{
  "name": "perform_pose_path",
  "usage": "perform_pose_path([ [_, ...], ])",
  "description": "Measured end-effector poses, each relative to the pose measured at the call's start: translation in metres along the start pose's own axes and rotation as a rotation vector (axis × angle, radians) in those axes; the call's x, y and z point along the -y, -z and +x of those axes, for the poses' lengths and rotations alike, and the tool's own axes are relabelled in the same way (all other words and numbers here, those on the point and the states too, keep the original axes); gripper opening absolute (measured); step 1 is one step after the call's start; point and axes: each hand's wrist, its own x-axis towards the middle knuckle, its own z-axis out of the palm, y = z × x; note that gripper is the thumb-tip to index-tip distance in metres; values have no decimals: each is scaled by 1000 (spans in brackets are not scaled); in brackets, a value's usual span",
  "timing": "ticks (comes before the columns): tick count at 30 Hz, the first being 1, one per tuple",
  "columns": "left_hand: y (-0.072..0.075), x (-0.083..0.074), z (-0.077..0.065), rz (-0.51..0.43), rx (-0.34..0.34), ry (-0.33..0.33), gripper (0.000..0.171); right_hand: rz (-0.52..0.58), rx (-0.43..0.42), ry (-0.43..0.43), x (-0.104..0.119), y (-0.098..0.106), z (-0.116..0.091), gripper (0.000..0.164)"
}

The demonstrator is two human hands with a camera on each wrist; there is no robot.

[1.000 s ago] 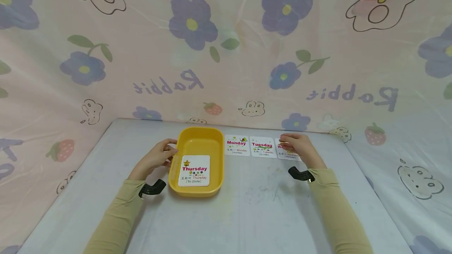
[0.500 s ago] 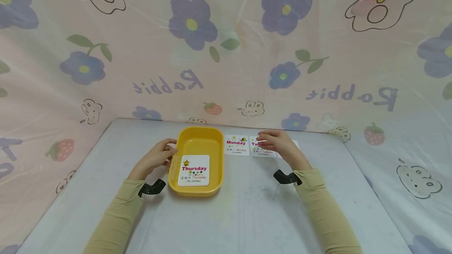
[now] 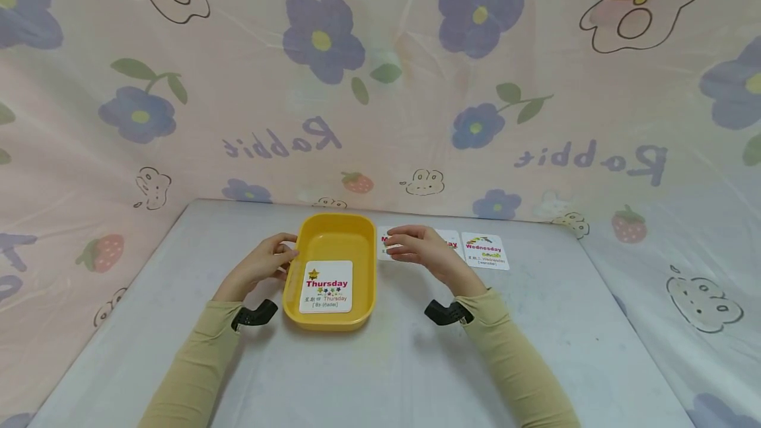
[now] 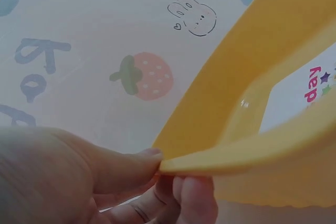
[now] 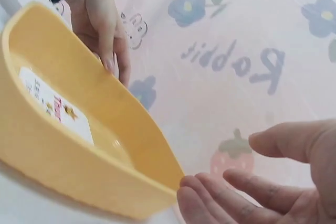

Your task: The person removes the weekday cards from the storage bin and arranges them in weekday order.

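Note:
A yellow plastic tray [image 3: 336,243] stands on the table with a white "Thursday" card [image 3: 326,286] lying inside. My left hand [image 3: 255,271] pinches the tray's left rim; in the left wrist view the thumb [image 4: 128,169] lies on the near side and fingers curl beneath the edge. Over the row of cards hovers my right hand [image 3: 429,256], holding nothing, its fingers relaxed and apart from the thumb in the right wrist view. It partly covers the "Monday" card [image 3: 385,232] and "Tuesday" card [image 3: 454,239]. The "Wednesday" card [image 3: 486,251] shows fully at the row's right end.
The white tabletop [image 3: 410,375] spreads in front of the tray and cards. A patterned curtain [image 3: 380,98] with flowers, rabbits and strawberries rises at the table's back edge. Both forearms wear a black wrist mount [image 3: 255,314].
My right hand has moved left along the row, from the Wednesday card past Tuesday to Monday, uncovering Wednesday. The left hand, tray and Thursday card have stayed in place.

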Motion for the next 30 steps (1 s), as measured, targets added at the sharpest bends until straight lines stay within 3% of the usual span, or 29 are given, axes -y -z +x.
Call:
perform_pose_path([
  [12,-1,-2,4,21,-35,15,42,102,107,-58,-2,-50,5,48],
  [21,-1,-1,6,15,-36,0,42,151,56,-114,0,-75,8,50],
  [30,-3,-1,6,21,-39,-7,42,280,-14,-227,2,-91,12,56],
])
